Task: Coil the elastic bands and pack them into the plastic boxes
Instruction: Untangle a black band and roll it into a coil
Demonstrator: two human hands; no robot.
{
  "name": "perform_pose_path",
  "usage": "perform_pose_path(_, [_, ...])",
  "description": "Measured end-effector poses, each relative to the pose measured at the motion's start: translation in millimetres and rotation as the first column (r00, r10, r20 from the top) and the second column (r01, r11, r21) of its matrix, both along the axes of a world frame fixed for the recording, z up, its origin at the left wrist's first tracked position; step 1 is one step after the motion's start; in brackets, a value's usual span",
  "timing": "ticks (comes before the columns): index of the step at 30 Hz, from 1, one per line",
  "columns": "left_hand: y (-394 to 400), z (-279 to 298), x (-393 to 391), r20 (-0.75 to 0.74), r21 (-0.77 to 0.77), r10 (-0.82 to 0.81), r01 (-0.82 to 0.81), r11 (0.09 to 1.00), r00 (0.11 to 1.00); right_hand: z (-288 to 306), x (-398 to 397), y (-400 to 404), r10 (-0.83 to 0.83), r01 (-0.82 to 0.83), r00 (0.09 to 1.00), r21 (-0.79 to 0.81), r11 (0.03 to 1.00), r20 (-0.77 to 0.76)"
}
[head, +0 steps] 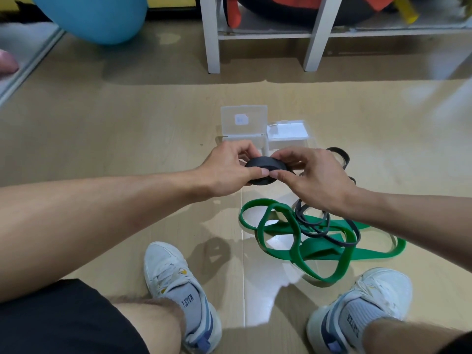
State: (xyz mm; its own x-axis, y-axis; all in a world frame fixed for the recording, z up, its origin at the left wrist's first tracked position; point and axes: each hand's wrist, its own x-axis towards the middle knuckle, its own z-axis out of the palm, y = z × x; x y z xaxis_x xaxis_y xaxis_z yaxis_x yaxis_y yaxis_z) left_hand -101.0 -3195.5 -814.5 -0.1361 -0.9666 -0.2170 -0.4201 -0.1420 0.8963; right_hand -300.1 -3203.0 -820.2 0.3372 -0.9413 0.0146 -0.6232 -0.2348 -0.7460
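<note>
- The black band (264,171), wound into a tight flat coil, was held in the air between both hands, above the floor and just in front of the boxes.
- The left hand (229,169) pinched the coil's near rim, thumb on top and fingers curled behind it.
- The right hand (314,180) pinched the coil's other side, thumb and forefinger pressed on its edge, the remaining fingers loosely bent.
- The coil looked light, soft and springy; it would likely unwind if the squeeze on its outer edge eased, so holding it across the rim seemed safest.
- Just beyond the left hand stood an open clear plastic box (244,123), lid upright; a second clear box (287,135) sat beyond the right hand.
- Below the right hand lay a wide green band (293,241), matte rubber in loose loops, tangled with a thin dark band (327,231).
- More dark loops (341,155) lay past the right hand on the smooth wood-look floor (127,136).
</note>
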Motion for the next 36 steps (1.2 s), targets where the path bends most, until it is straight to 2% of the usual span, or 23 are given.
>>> perform_pose_path(2, [-0.9, 0.2, -0.6, -0.041, 0.004, 0.006, -0.006, 1.0, 0.999, -0.4, 0.2, 0.5, -0.005, 0.006, 0.999, -0.017, 1.0, 0.033])
perform_pose_path(6, [-2.3, 2.5, 1.0, -0.157, 0.08, 0.027, -0.014, 0.997, 0.987, -2.5, -4.3, -3.6, 0.002, -0.015, 0.974, 0.055, 0.998, 0.228])
perform_pose_path(9, [-2.8, 0.9, 2.5, -0.215, 0.164, 0.042, -0.006, 0.986, 0.976, -5.0, -5.4, -6.7, 0.033, -0.044, 0.981, 0.057, 0.997, 0.189])
perform_pose_path(12, [-3.2, -1.5, 4.4, -0.232, 0.181, 0.035, 0.008, 0.984, 0.972, -5.1, -2.1, -4.4, 0.048, -0.061, 0.986, 0.073, 0.995, 0.162])
perform_pose_path(13, [-3.2, -1.5, 5.1, -0.184, 0.16, -0.003, 0.033, 0.987, 0.983, -5.2, -1.3, -3.5, 0.057, -0.065, 0.991, 0.064, 0.996, 0.123])
perform_pose_path(15, [-4.4, -1.7, 5.3, 0.015, 0.092, -0.104, 0.103, 0.99, 0.994, -4.0, -2.0, -2.4, 0.094, -0.094, 0.996, 0.017, 0.995, 0.004])
perform_pose_path(18, [-4.4, -3.5, 2.8, 0.266, 0.028, -0.177, 0.175, 0.984, 0.948, -1.6, -2.3, 0.9, 0.151, -0.155, 0.982, -0.025, 0.988, -0.111])
perform_pose_path(20, [-1.8, -3.6, -0.5, 0.341, 0.014, -0.193, 0.2, 0.98, 0.92, -2.1, -1.8, 3.2, 0.177, -0.182, 0.976, -0.024, 0.983, -0.129])
perform_pose_path(22, [-0.5, -3.6, -2.1, 0.355, 0.014, -0.181, 0.188, 0.982, 0.917, -2.7, -2.1, 4.2, 0.177, -0.182, 0.975, -0.022, 0.983, -0.134])
perform_pose_path(24, [-0.6, -4.7, -0.7, 0.308, 0.042, -0.155, 0.149, 0.988, 0.939, -0.6, -2.9, 3.2, 0.165, -0.166, 0.981, 0.0, 0.986, -0.098])
perform_pose_path(28, [-1.6, -5.5, 5.1, 0.12, 0.102, -0.095, 0.083, 0.991, 0.988, 5.2, -5.2, -0.4, 0.129, -0.133, 0.989, 0.058, 0.989, 0.076])
perform_pose_path(32, [-4.3, -5.9, 11.7, -0.045, 0.139, -0.005, 0.011, 0.99, 0.999, -1.4, -15.2, -9.1, 0.058, -0.059, 0.998, 0.055, 0.997, 0.029])
perform_pose_path(36, [-2.0, -11.0, 14.5, -0.151, 0.18, 0.002, 0.025, 0.983, 0.988, -6.5, -14.1, -6.4, 0.032, -0.038, 0.996, 0.078, 0.996, 0.079])
